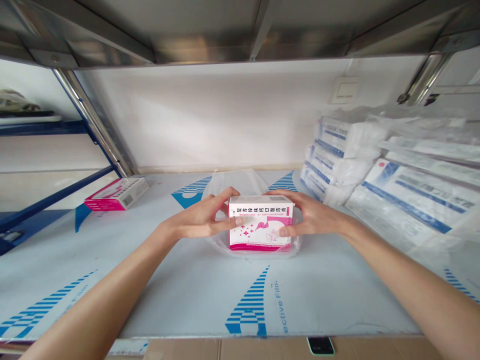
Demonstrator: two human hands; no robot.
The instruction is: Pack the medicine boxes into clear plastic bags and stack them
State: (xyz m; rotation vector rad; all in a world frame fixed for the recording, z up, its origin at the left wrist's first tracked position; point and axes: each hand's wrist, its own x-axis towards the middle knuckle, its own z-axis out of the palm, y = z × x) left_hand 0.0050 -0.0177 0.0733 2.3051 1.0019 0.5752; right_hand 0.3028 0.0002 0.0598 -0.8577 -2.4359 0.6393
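Note:
In the head view a pink and white medicine box [260,220] stands upright in the middle of the shelf surface. My left hand [208,215] grips its left side, thumb on the front face and fingers toward the back. At the opposite side my right hand [309,212] holds it the same way, its thumb low on the front. Under and around the box lies a clear plastic bag [240,180], flattened toward the wall; whether the box is inside it I cannot tell.
Another pink and white box [116,194] lies at the left rear. Plastic-wrapped stacks of blue and white boxes [420,192] fill the right side. A metal shelf [210,30] hangs overhead. Below the front edge are cardboard [243,349] and a phone [320,345].

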